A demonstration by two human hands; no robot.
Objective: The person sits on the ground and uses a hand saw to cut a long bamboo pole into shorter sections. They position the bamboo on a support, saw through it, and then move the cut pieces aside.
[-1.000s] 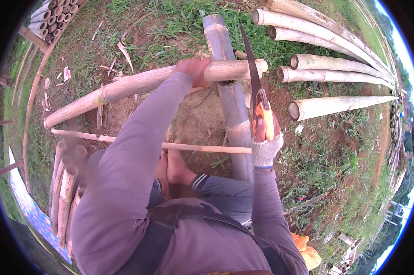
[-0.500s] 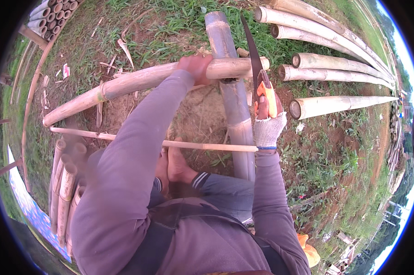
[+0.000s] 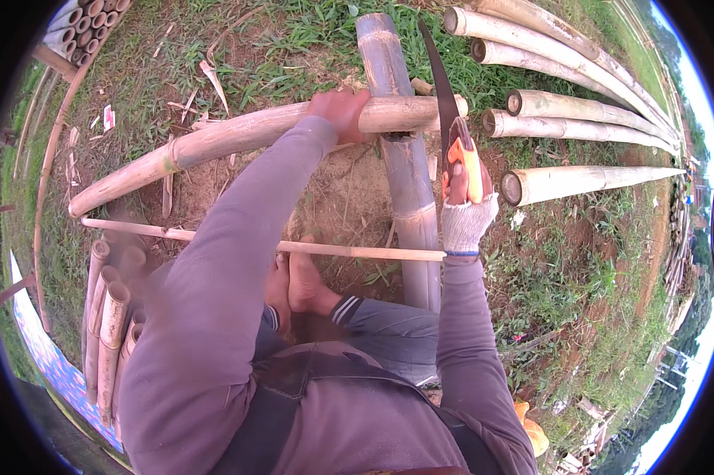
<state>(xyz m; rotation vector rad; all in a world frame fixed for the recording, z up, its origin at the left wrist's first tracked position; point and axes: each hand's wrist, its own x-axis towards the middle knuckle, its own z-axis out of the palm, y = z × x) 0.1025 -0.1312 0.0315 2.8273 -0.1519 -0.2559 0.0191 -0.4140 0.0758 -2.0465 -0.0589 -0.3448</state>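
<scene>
A pale bamboo pole (image 3: 238, 134) lies crosswise over a thicker grey bamboo log (image 3: 408, 186). My left hand (image 3: 341, 113) is closed around the pole, just left of the log. In my right hand (image 3: 467, 204), which wears a white knit glove with bare fingers, is the orange handle of a hand saw (image 3: 442, 83). Its long dark blade points away from me and crosses the pole near the right end. Whether the teeth have cut into the bamboo I cannot tell. A thin bamboo stick (image 3: 325, 249) runs crosswise nearer to me, its right end by my right wrist.
Several long bamboo poles (image 3: 590, 176) lie on the right. Short bamboo pieces (image 3: 113, 324) stand bunched at the left, and more cut bamboo (image 3: 84, 33) is stacked at far left. My bare feet (image 3: 305, 285) rest on the soil below the thin stick. An orange object (image 3: 532, 431) lies at lower right.
The saw and my right hand have shifted slightly to the right. My left hand keeps its hold on the pole. The whole view has shifted a little.
</scene>
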